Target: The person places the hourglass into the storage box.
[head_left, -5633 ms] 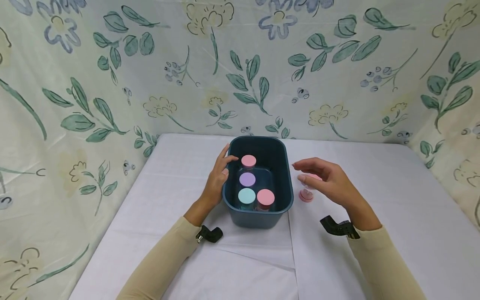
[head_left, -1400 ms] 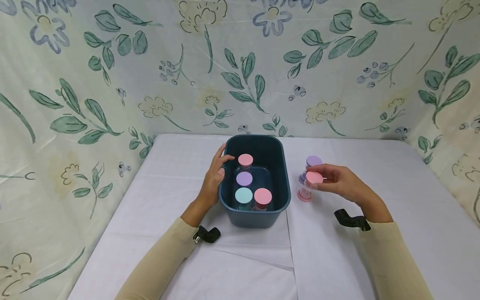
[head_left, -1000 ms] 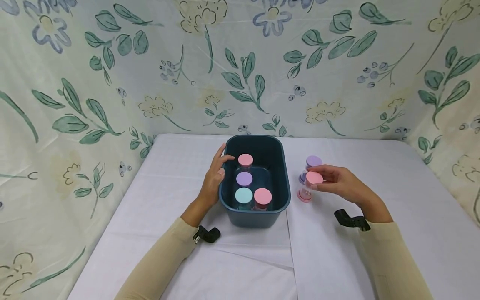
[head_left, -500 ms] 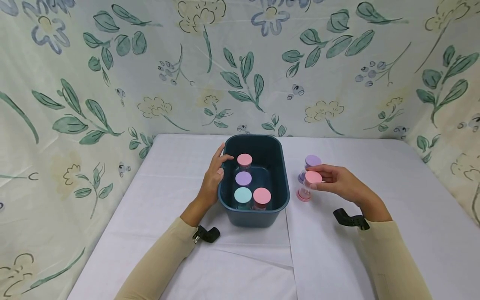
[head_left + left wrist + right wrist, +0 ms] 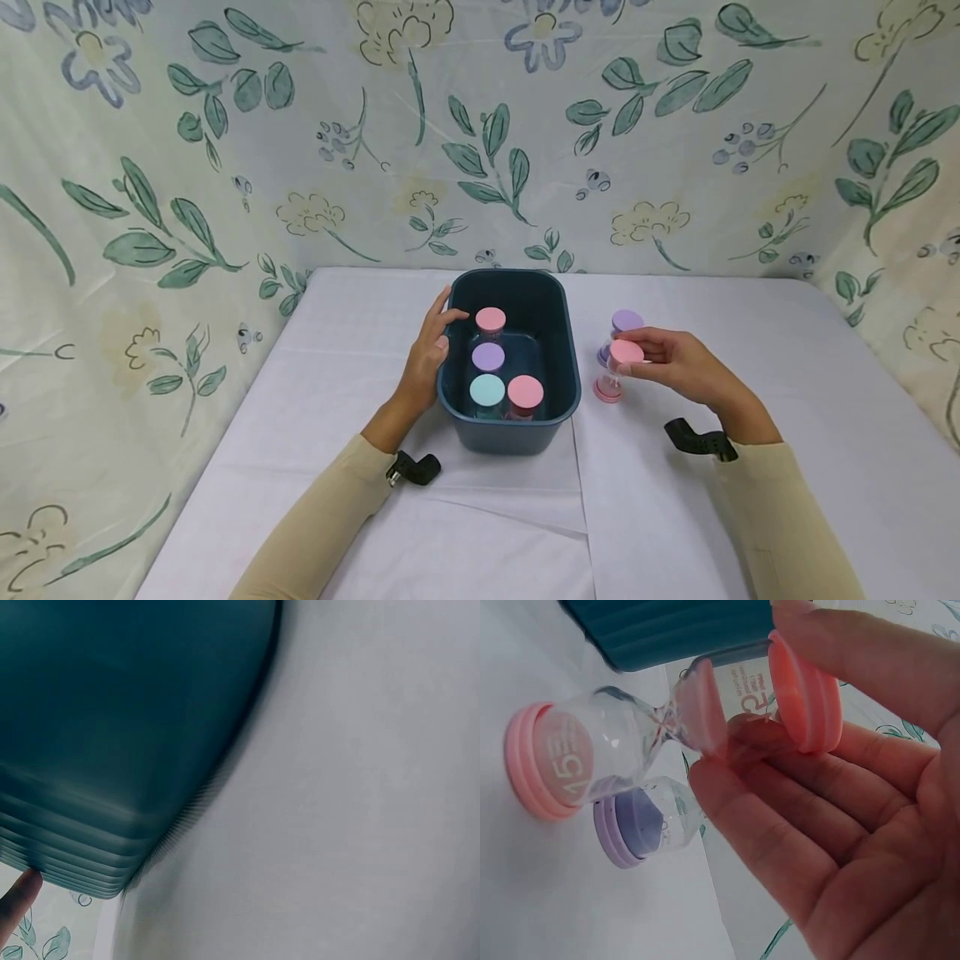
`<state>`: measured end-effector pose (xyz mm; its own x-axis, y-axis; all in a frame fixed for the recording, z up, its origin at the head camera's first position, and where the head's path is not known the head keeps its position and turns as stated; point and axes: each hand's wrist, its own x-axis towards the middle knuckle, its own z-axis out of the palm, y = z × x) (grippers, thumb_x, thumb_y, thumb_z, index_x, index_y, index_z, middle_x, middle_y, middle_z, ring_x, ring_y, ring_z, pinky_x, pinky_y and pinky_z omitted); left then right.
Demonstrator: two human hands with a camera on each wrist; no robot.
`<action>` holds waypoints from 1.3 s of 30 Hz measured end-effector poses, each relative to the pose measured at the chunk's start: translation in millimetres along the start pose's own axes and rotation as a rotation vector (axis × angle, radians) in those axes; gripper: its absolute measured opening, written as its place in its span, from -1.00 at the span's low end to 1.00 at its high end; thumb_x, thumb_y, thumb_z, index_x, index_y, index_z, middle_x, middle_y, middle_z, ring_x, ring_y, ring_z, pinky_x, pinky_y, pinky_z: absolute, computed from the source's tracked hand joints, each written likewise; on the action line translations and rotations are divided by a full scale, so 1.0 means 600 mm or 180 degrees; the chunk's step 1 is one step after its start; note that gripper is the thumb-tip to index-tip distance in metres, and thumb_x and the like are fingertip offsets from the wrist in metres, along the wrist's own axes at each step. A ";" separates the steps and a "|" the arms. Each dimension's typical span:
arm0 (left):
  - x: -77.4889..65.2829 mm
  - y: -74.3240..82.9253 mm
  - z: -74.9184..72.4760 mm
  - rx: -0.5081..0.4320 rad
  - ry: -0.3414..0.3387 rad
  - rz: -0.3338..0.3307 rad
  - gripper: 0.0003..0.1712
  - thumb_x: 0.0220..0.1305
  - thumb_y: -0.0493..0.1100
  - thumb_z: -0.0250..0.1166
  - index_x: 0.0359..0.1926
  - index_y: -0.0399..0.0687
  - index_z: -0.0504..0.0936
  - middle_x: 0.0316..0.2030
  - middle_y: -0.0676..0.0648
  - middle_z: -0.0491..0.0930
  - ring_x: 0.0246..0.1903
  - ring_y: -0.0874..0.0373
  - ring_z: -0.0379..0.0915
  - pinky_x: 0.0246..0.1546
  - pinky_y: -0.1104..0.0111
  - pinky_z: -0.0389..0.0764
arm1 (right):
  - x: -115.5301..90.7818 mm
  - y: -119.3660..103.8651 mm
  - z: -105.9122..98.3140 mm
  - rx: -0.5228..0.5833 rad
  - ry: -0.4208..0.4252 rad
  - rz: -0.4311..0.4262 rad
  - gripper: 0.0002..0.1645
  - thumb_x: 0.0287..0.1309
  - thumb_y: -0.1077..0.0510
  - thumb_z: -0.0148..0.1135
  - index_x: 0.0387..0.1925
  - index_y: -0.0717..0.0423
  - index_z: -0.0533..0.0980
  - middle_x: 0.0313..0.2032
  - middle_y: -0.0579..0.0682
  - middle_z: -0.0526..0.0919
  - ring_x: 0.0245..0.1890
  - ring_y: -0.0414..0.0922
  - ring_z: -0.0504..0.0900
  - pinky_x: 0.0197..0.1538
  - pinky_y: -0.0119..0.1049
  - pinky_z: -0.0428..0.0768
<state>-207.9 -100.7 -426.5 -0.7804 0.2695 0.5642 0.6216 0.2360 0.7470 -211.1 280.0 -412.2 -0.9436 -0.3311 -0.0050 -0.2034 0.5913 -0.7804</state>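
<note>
My right hand (image 5: pixel 671 362) pinches a pink sand timer (image 5: pixel 608 388) near its upper cap, which faces up. The right wrist view shows its clear bulbs, pink sand and a printed 15, with fingertips (image 5: pixel 712 780) at the glass. A purple sand timer (image 5: pixel 627 320) stands just behind it, partly covered by the hand. My left hand (image 5: pixel 423 358) holds the left rim of a dark blue bin (image 5: pixel 517 437), one finger hooked over the edge. In the left wrist view a fingertip (image 5: pixel 28 883) touches the bin's outer wall.
Inside the bin stand several timers: a pink one (image 5: pixel 491 319), a purple one (image 5: pixel 488 357), a light blue one (image 5: pixel 487 390) and another pink one (image 5: pixel 526 392). White cloth (image 5: pixel 480 533) covers the table; a floral curtain (image 5: pixel 480 150) hangs behind.
Over the longer span, my right hand has gone from hovering over the pink timer to pinching it, and the purple timer now shows. Over the last second almost nothing moves.
</note>
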 end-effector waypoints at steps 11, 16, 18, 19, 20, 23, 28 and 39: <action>-0.002 -0.067 0.012 0.0033 0.0034 0.0080 -0.45 0.27 -0.15 -0.23 0.24 -0.09 0.36 0.51 -0.09 -0.15 0.47 -0.02 -0.24 0.29 -0.27 -0.06 | -0.004 -0.013 -0.002 -0.0085 0.0140 -0.0046 -0.25 0.10 -0.14 0.34 0.26 0.10 0.41 0.12 0.09 0.59 0.06 0.01 0.61 0.02 -0.18 0.57; -0.002 -0.069 0.012 0.0062 0.0043 0.0067 -0.44 0.25 -0.09 -0.23 0.24 0.01 0.37 0.51 0.01 -0.15 0.47 0.07 -0.23 0.28 -0.28 -0.03 | -0.005 -0.022 -0.002 -0.0107 0.0177 -0.0086 -0.26 0.12 -0.13 0.33 0.27 0.10 0.40 0.11 0.09 0.59 0.04 0.02 0.62 0.01 -0.19 0.57; -0.001 -0.068 0.011 0.0074 0.0045 0.0057 -0.44 0.25 -0.08 -0.24 0.24 0.02 0.37 0.51 0.01 -0.15 0.47 0.08 -0.23 0.27 -0.29 -0.03 | -0.005 -0.025 -0.001 -0.0109 0.0192 -0.0100 -0.26 0.12 -0.12 0.33 0.27 0.11 0.40 0.11 0.09 0.59 0.04 0.02 0.62 0.01 -0.19 0.57; -0.001 -0.067 0.011 0.0079 0.0047 0.0050 -0.44 0.25 -0.09 -0.24 0.24 0.02 0.37 0.51 0.01 -0.15 0.47 0.08 -0.23 0.27 -0.29 -0.03 | -0.005 -0.026 -0.001 -0.0114 0.0203 -0.0106 -0.26 0.12 -0.12 0.33 0.27 0.12 0.40 0.11 0.09 0.59 0.04 0.02 0.62 0.01 -0.19 0.57; -0.001 -0.067 0.012 0.0083 0.0048 0.0043 -0.44 0.25 -0.08 -0.24 0.24 0.02 0.37 0.51 0.01 -0.15 0.47 0.08 -0.24 0.27 -0.30 -0.03 | -0.005 -0.027 -0.001 -0.0115 0.0213 -0.0114 -0.26 0.12 -0.12 0.33 0.27 0.12 0.40 0.12 0.09 0.59 0.05 0.02 0.62 0.01 -0.18 0.57; -0.001 -0.067 0.011 0.0087 0.0042 0.0030 -0.44 0.28 -0.02 -0.24 0.24 0.02 0.36 0.52 0.00 -0.15 0.47 0.08 -0.24 0.27 -0.30 -0.03 | -0.006 -0.030 -0.002 -0.0123 0.0233 -0.0130 -0.25 0.13 -0.12 0.33 0.27 0.14 0.40 0.12 0.09 0.59 0.05 0.03 0.62 0.00 -0.19 0.57; 0.000 -0.067 0.011 0.0068 0.0038 0.0013 -0.36 0.36 0.23 -0.28 0.25 0.02 0.36 0.52 0.01 -0.15 0.47 0.09 -0.25 0.27 -0.30 -0.05 | -0.007 -0.035 -0.002 -0.0136 0.0280 -0.0135 -0.27 0.13 -0.12 0.32 0.27 0.10 0.41 0.13 0.09 0.58 0.04 0.03 0.62 -0.01 -0.24 0.57; -0.001 -0.067 0.011 0.0110 0.0053 0.0018 -0.45 0.28 -0.03 -0.23 0.24 0.03 0.37 0.51 0.01 -0.14 0.47 0.09 -0.24 0.27 -0.30 -0.03 | -0.014 -0.052 0.000 0.0060 0.0477 -0.0150 -0.32 0.09 -0.07 0.37 0.25 -0.01 0.45 0.15 0.03 0.57 0.00 -0.16 0.64 -0.04 -0.40 0.56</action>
<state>-232.0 -104.3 -459.1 -0.7777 0.2553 0.5745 0.6278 0.2666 0.7313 -196.9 264.1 -387.8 -0.9618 -0.2439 0.1241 -0.2446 0.5632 -0.7892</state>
